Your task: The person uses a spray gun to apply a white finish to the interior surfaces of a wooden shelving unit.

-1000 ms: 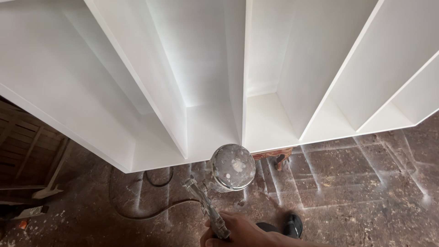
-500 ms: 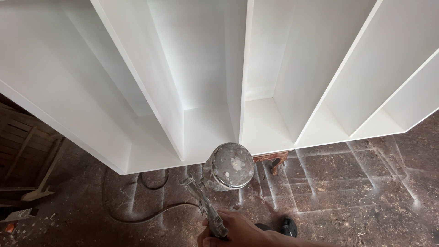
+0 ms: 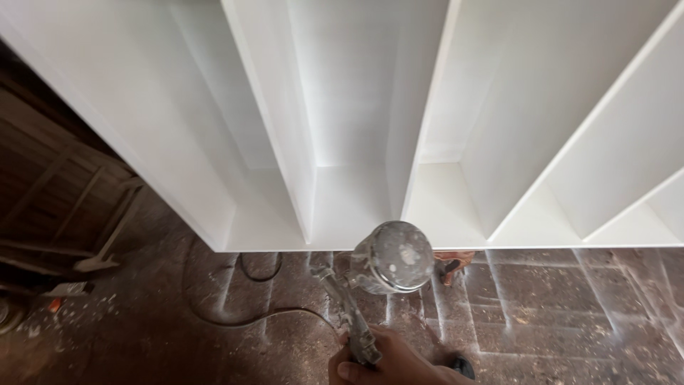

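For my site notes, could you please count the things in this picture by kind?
White painted shelf unit with upright dividers: 1
Metal spray gun with paint-speckled round cup, held by a hand (which hand is unclear): 1
Dark hose on the floor: 1
Wooden frame at left: 1
Total: 4

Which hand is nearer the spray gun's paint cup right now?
Only one hand shows, gripping the spray gun handle just below the paint cup; which hand it is cannot be told. The other hand is out of view.
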